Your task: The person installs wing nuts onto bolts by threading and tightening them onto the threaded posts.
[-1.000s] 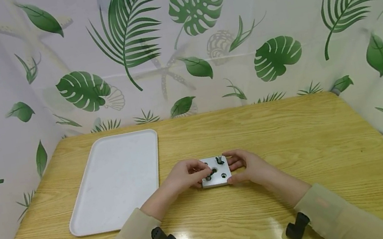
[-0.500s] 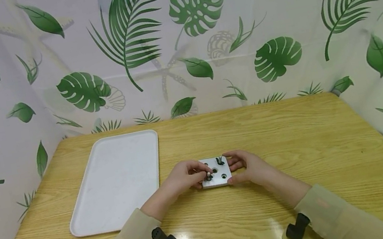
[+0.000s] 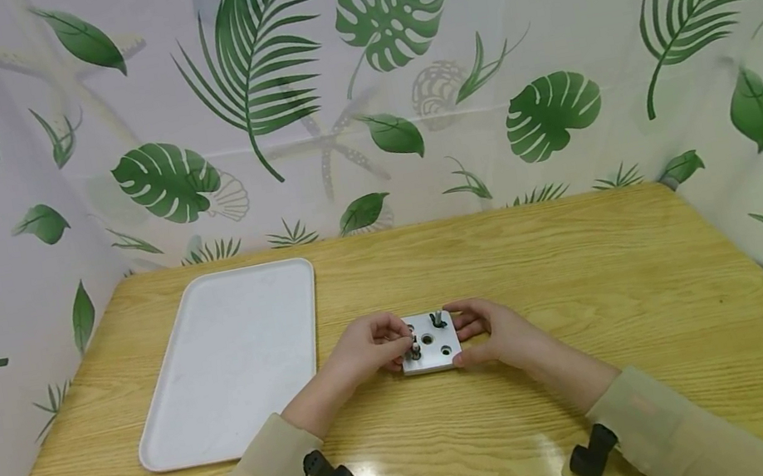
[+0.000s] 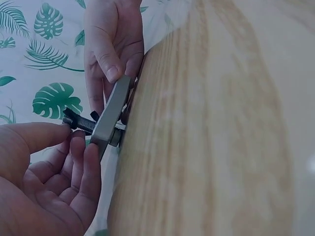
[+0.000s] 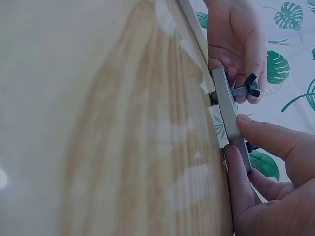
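Note:
A square metal plate [image 3: 434, 361] with several holes lies between both hands, slightly raised from the table in the wrist views. A threaded bolt [image 4: 84, 125] passes through it at the near left corner, with a black wing nut [image 4: 72, 117] near its end. My left hand [image 3: 368, 348] has thumb and index finger at this wing nut, while other fingertips touch the plate's edge. My right hand [image 3: 498, 334] grips the plate's right edge between thumb and fingers. A second black wing nut [image 3: 438, 320] sits on a bolt at the far right corner.
A white tray [image 3: 234, 444] lies on the wooden table [image 3: 583, 263] to the left. Black wrist cameras are strapped to both sleeves. A leaf-printed cloth [image 3: 475, 163] hangs behind the table and along its sides.
My left fingers have shifted a little back and left around the wing nut, whose wings stand at a different angle. The right hand and the plate have stayed in place.

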A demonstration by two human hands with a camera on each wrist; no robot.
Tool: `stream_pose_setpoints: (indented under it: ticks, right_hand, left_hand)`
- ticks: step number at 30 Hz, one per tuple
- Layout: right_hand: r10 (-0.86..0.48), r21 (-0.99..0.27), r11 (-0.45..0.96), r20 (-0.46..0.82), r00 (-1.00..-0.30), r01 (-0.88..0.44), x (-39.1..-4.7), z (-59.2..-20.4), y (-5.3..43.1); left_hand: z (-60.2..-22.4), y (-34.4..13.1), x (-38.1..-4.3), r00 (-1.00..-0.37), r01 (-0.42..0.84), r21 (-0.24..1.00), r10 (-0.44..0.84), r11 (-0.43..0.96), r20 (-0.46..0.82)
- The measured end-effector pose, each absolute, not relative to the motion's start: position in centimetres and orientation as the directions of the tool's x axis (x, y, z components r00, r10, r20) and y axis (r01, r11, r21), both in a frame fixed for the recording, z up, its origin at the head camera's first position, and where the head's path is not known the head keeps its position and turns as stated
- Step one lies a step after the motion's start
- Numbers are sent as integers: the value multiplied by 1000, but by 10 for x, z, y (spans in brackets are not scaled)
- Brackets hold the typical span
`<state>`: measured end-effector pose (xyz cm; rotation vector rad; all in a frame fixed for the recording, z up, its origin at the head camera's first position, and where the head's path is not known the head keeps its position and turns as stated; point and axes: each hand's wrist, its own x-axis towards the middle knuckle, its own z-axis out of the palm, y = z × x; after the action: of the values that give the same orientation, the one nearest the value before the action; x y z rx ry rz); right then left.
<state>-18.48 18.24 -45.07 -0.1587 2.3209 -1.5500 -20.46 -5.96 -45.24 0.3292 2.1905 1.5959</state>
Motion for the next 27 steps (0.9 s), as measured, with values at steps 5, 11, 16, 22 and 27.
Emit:
stream_pose_setpoints:
  ticks: [5,11,16,22,27]
  right_hand:
    - [-275,-907,411,-222,-936,95,-184,-450,183]
    - [-271,-904,416,-229,-935,101,-184,-450,183]
    - [-269,-903,418,-228,-936,100,-184,-450,183]
    - [-271,-906,410,-227,-935,101,-184,-450,183]
    - [-277,-912,395,-232,-932,110,-184,-450,183]
  left_hand:
    - [-453,-60,-205,-882,-54,945,429,324,-197]
    - [-451,-61,-204,-868,-53,942,451,332,-207]
    - [-451,-63,-204,-860,-35,943,471,331,-198]
    - [-453,-61,-205,-871,-53,945,448,323,-202]
    - [-452,-60,-204,-880,-53,948,434,313,-192]
